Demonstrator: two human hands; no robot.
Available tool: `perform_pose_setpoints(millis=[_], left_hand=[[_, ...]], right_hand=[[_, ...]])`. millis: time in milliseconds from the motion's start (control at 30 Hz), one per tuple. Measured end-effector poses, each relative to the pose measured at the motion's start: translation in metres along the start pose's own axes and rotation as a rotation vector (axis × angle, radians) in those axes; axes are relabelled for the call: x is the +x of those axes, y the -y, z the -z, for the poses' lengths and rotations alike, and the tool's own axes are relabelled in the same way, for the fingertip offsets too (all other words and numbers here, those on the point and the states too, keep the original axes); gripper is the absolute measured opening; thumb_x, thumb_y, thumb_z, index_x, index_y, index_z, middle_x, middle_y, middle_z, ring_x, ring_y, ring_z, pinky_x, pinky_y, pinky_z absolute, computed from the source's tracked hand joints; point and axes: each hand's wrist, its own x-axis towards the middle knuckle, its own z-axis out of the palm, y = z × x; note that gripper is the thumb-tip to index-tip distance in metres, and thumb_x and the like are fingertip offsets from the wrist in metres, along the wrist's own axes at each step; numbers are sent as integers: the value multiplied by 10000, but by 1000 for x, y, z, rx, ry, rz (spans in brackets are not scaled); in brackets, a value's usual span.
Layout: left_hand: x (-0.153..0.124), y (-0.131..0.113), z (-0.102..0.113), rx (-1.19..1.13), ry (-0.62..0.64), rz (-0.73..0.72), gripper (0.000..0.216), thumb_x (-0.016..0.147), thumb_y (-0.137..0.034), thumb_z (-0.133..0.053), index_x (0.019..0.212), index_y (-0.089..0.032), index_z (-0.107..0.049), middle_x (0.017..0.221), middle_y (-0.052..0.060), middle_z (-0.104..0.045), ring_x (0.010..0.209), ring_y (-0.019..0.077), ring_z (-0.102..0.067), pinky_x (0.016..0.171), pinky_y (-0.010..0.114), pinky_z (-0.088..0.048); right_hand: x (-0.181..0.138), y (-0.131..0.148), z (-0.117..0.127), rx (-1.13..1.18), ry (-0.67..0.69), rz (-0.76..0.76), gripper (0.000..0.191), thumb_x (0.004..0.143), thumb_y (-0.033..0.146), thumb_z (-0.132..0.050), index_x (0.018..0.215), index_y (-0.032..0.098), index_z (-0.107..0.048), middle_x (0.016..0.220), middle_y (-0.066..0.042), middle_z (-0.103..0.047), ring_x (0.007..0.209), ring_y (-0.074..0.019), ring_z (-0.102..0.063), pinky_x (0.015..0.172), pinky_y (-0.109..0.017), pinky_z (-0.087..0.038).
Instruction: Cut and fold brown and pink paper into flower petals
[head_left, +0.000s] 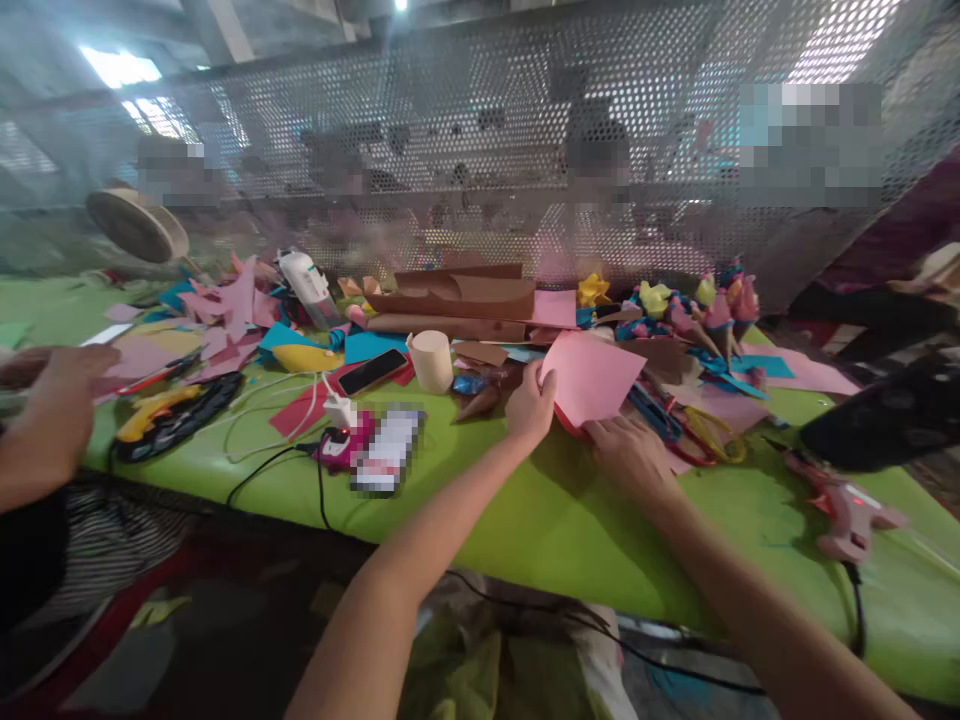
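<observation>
A square pink sheet of paper [596, 378] is raised at a tilt above the green table, with a strip of red [568, 420] showing under its lower edge. My left hand [531, 408] pinches the sheet at its left side, thumb on the front. At the bottom edge, the bent fingers of my right hand [630, 455] grip the paper; their tips are partly hidden. Just right of the sheet lie scissors with yellow and red handles [709, 435] and a dark blue tool [654, 412]. A cream paper roll [430, 362] stands left of my left hand.
A pink glue gun [851, 515] with a lit red light lies at right. Phones [373, 371], a power strip [346, 445] and cables are to the left. Paper flowers [716, 315] and brown paper [457, 292] line the back. Another person's hand [56, 400] is at far left.
</observation>
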Motion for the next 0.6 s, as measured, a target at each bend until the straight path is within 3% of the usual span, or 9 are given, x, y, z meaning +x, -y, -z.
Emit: perform_pose_setpoints(millis=[200, 300, 400, 600], left_hand=[[-1, 0, 10, 115, 70, 26, 451, 1037, -438, -277, 1332, -230, -548, 1203, 82, -724, 1125, 255, -674, 904, 325, -502], [-5, -3, 14, 259, 167, 7, 481, 1005, -440, -383, 1433, -236, -463, 1183, 96, -731, 1092, 284, -690, 866, 356, -521], [-13, -4, 23, 421, 232, -73, 650, 947, -438, -516, 1532, -232, -319, 1108, 103, -750, 1047, 306, -704, 828, 376, -534], [-43, 16, 59, 442, 100, -222, 715, 906, -363, -621, 1528, -199, -310, 1118, 111, -727, 1025, 280, -695, 816, 350, -540]], right_hand=[[-4, -27, 7, 5, -341, -153, 181, 913, 178, -533, 897, 182, -714, 817, -81, -753, 756, -224, -646, 678, -311, -400], [-6, -40, 13, 45, -479, -246, 165, 916, 237, -550, 903, 187, -707, 848, -89, -758, 777, -240, -664, 678, -316, -432], [-10, -44, 21, 137, -592, -296, 153, 904, 247, -558, 916, 195, -702, 879, -85, -764, 799, -244, -692, 703, -330, -480], [-36, -22, 38, 353, -712, -219, 86, 869, 192, -629, 916, 224, -693, 924, -61, -775, 885, -253, -730, 806, -382, -553]])
